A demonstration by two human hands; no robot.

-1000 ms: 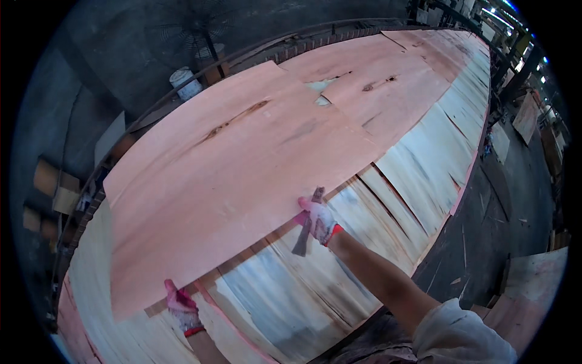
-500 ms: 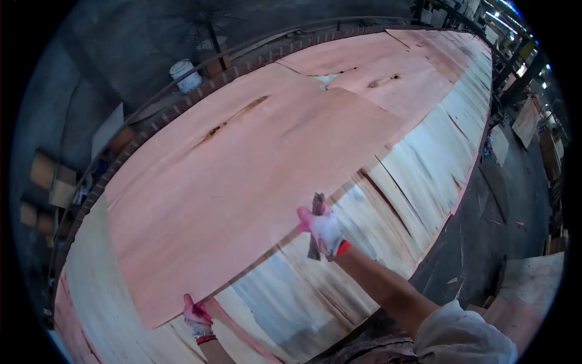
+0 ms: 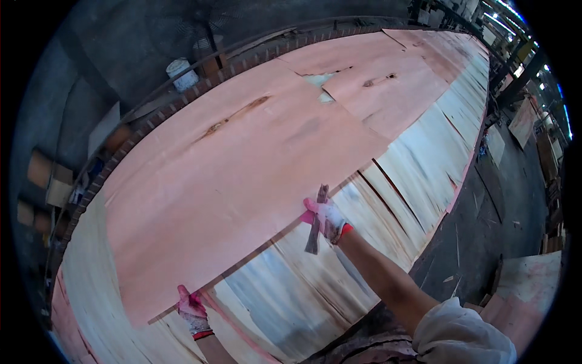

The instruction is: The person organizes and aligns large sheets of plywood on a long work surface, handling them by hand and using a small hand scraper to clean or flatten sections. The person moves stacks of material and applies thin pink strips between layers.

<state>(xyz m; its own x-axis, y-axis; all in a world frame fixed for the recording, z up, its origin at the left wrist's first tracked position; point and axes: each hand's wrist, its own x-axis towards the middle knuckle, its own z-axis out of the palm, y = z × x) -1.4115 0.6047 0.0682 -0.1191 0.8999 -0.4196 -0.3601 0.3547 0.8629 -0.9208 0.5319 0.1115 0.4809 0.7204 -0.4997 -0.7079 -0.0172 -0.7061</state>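
Observation:
A large pink-faced veneer sheet [image 3: 200, 182] lies over pale, streaked veneer sheets [image 3: 291, 285] on a long table. At its near edge, toward the left corner, my left hand [image 3: 194, 314] in a pink-stained white glove is closed on the sheet, thumb on top. Further right along that edge is my gloved right hand [image 3: 327, 219]. It grips a flat grey-brown strip [image 3: 312, 239], broader at its lower end, its exact kind unclear. The right thumb and fingertips are at the sheet's edge; whether they also pinch it I cannot tell.
More pink sheets [image 3: 400, 91] lie at the far end, with a pale gap [image 3: 318, 79] at the seam. A brick-like rim [image 3: 176, 109] runs along the far side. Beyond it stand a white bucket [image 3: 182, 74] and a fan [image 3: 206, 30]. Sheets [image 3: 527, 273] lie stacked at the lower right.
The pink sheet has shifted slightly, and the pale gap at its far seam has widened. Both hands have moved a little with its edge; my right hand still holds the strip.

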